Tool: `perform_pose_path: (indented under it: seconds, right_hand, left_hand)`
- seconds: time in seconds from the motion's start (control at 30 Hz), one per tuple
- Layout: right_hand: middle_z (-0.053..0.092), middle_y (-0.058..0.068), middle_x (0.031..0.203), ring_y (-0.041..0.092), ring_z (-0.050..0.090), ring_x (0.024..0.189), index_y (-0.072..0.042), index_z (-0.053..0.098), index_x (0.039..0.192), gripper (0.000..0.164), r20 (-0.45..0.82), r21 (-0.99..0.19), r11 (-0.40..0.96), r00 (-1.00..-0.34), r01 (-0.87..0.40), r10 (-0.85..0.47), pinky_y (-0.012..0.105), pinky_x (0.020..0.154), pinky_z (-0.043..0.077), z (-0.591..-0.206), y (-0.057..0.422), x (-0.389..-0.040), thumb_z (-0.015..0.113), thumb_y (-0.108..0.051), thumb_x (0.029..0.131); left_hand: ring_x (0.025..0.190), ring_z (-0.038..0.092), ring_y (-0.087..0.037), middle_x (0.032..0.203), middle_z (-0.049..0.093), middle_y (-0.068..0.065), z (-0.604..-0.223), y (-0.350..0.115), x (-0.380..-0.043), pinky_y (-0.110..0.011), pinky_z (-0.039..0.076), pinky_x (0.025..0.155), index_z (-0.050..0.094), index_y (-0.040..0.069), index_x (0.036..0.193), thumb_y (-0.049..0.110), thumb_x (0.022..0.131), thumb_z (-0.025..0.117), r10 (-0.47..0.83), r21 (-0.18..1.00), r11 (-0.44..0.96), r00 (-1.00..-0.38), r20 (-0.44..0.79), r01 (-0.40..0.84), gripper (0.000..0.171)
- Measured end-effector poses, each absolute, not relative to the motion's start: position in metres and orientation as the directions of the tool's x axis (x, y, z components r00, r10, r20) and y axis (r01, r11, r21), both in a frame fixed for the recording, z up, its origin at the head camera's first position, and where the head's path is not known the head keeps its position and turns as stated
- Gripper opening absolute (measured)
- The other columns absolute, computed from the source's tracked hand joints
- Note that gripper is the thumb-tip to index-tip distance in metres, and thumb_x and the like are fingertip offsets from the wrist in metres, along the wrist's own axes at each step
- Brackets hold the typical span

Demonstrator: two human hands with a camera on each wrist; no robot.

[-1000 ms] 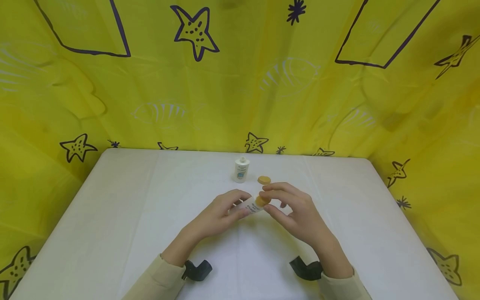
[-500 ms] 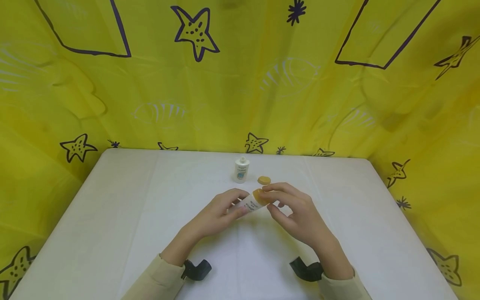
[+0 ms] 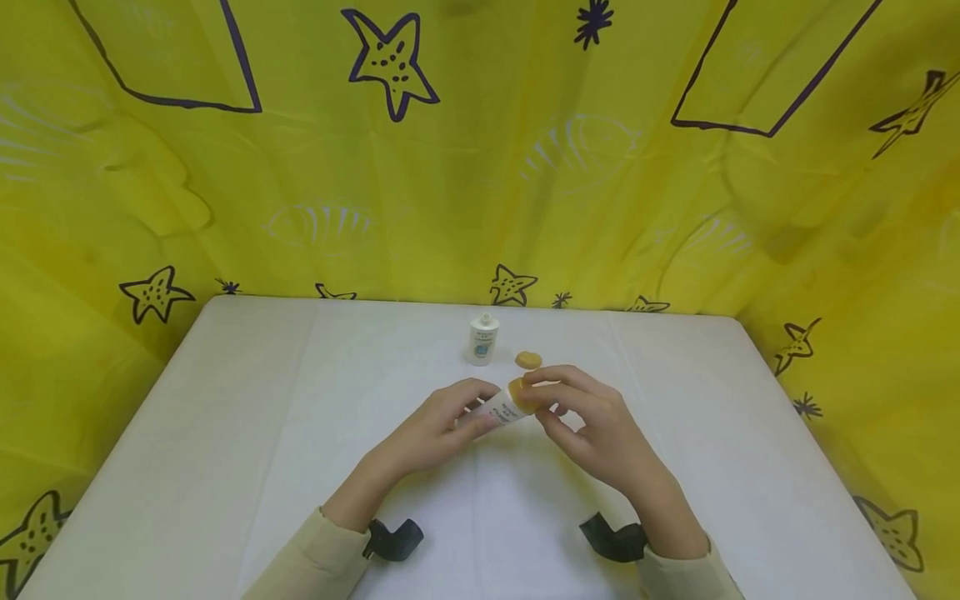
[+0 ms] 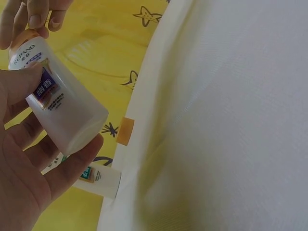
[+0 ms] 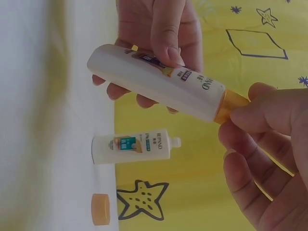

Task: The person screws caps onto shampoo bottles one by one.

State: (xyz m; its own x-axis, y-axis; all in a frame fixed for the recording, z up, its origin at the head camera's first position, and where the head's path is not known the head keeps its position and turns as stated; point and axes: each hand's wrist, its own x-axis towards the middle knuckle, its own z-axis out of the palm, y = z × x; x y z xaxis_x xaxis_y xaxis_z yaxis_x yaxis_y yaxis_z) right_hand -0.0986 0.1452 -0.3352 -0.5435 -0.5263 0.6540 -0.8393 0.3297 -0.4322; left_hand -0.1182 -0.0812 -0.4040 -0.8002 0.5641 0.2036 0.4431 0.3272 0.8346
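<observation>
My left hand [image 3: 438, 421] grips a white shampoo bottle [image 4: 72, 106] with a purple label, tilted above the table with its top toward the right. On its top sits an orange-yellow cap [image 5: 231, 106], pinched between the thumb and fingers of my right hand [image 3: 592, 421]. Behind the hands a second white bottle [image 5: 132, 146] with a teal label stands upright, its narrow neck uncovered. A loose orange-yellow cap [image 3: 528, 360] lies on the table just right of that bottle.
A white-covered table [image 3: 225, 400] spreads under both hands. A yellow curtain [image 3: 465, 167] with starfish and fish drawings hangs behind and along the sides. Black wrist mounts [image 3: 396, 540] sit at both cuffs.
The held bottle's capped end has shifted slightly up, and my right fingers have changed their hold on the cap. The standing bottle and loose cap have not moved.
</observation>
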Motion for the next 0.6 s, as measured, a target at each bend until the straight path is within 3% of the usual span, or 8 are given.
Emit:
perform_pose_path:
  seconds: [0.27,0.37,0.5,0.6]
  right_hand:
    - [0.062,0.006,0.108,0.016,0.059,0.092,-0.012,0.068,0.097,0.034,0.638,-0.445,0.332,-0.554,-0.832,-0.535,0.013,0.063,0.042,-0.34,0.149,-0.101,0.071,0.008,0.071]
    - [0.06,0.005,0.112,0.018,0.058,0.101,-0.014,0.068,0.102,0.035,0.615,-0.445,0.33,-0.552,-0.832,-0.563,0.016,0.071,0.045,-0.346,0.154,-0.105,0.072,0.005,0.072]
    - [0.058,0.004,0.12,0.022,0.053,0.114,-0.014,0.067,0.108,0.036,0.572,-0.459,0.315,-0.548,-0.831,-0.61,0.019,0.086,0.044,-0.347,0.158,-0.107,0.071,0.001,0.076]
    - [0.056,0.003,0.125,0.022,0.05,0.118,-0.014,0.066,0.111,0.035,0.544,-0.476,0.294,-0.541,-0.828,-0.642,0.02,0.089,0.043,-0.347,0.159,-0.107,0.068,0.001,0.079]
  left_hand:
    - [0.091,0.052,-0.009,0.103,0.057,0.011,-0.394,-0.08,-0.113,-0.028,0.045,0.08,0.055,0.023,0.116,0.027,0.092,0.056,0.576,0.85,0.311,-0.796,0.187,0.425,0.024]
    - [0.091,0.052,-0.008,0.103,0.056,0.014,-0.403,-0.082,-0.117,-0.028,0.046,0.078,0.053,0.029,0.118,0.034,0.092,0.054,0.598,0.856,0.284,-0.778,0.193,0.431,0.026]
    - [0.093,0.053,-0.012,0.105,0.058,0.011,-0.404,-0.086,-0.119,-0.03,0.047,0.08,0.053,0.027,0.122,0.034,0.093,0.052,0.642,0.88,0.222,-0.742,0.192,0.42,0.03]
    - [0.093,0.055,-0.012,0.105,0.059,0.01,-0.404,-0.087,-0.12,-0.031,0.047,0.081,0.053,0.027,0.123,0.033,0.093,0.052,0.667,0.891,0.191,-0.72,0.189,0.411,0.03]
